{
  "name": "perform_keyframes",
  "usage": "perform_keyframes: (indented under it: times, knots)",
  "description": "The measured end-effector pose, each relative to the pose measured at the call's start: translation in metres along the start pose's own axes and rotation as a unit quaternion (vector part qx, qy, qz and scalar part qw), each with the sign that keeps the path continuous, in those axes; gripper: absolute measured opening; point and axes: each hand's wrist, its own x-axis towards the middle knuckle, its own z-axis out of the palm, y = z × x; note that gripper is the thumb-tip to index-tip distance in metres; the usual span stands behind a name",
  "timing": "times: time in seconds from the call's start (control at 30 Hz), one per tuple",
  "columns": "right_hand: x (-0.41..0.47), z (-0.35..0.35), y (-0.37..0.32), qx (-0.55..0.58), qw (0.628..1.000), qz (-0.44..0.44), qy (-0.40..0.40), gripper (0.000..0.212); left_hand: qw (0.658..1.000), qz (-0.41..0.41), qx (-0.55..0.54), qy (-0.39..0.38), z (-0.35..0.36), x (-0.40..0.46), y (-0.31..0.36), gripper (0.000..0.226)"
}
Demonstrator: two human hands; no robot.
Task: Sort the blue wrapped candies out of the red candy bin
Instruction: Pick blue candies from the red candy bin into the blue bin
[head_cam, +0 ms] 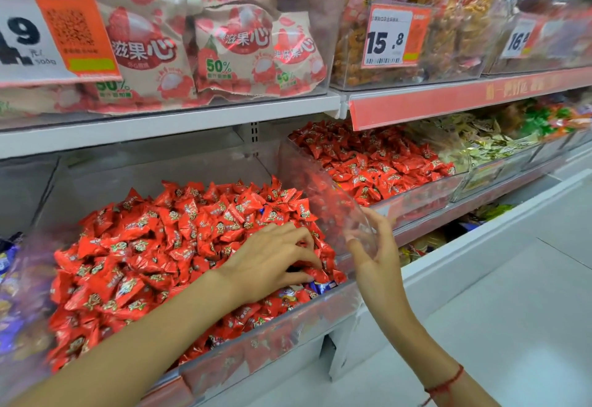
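A clear bin on the lower shelf is heaped with red wrapped candies. A few blue wrapped candies show in its front right corner, half buried under red ones. My left hand reaches into that corner, its bent fingers pressing into the red candies and its thumb just above the blue ones. It holds nothing that I can see. My right hand pinches the edge of the bin's clear hinged lid and holds it raised.
A second bin of red candies stands to the right, then bins of pale and green sweets. Purple-blue wrapped candies fill the bin at far left. Bagged snacks sit on the shelf above. White floor lies at right.
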Motion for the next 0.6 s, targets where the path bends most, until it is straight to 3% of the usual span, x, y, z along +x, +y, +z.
perform_keyframes:
  times: [0.1, 0.23, 0.33, 0.43, 0.5, 0.6]
  knots:
    - [0.002, -0.003, 0.0, -0.014, 1.0, -0.001, -0.027, 0.035, 0.999, -0.003, 0.005, 0.037, -0.001, -0.001, -0.004, 0.026]
    - [0.004, -0.006, -0.003, -0.006, 0.998, -0.01, -0.067, 0.032, 0.989, -0.074, 0.039, 0.124, -0.014, -0.011, -0.013, 0.021]
    - [0.005, -0.007, -0.002, 0.013, 0.997, -0.006, -0.071, 0.033, 0.963, -0.197, 0.079, 0.165, -0.03, -0.019, -0.027, 0.017]
    - [0.005, -0.006, 0.0, 0.02, 0.997, -0.002, -0.072, 0.034, 0.932, -0.316, 0.032, 0.173, -0.044, -0.023, -0.035, 0.029]
    - [0.004, -0.006, 0.0, 0.02, 0.997, -0.004, -0.071, 0.034, 0.935, -0.303, -0.01, 0.185, -0.048, -0.022, -0.03, 0.041]
    - [0.004, -0.007, 0.001, 0.023, 0.997, -0.009, -0.071, 0.028, 0.964, -0.186, -0.042, 0.186, -0.05, -0.016, -0.009, 0.034]
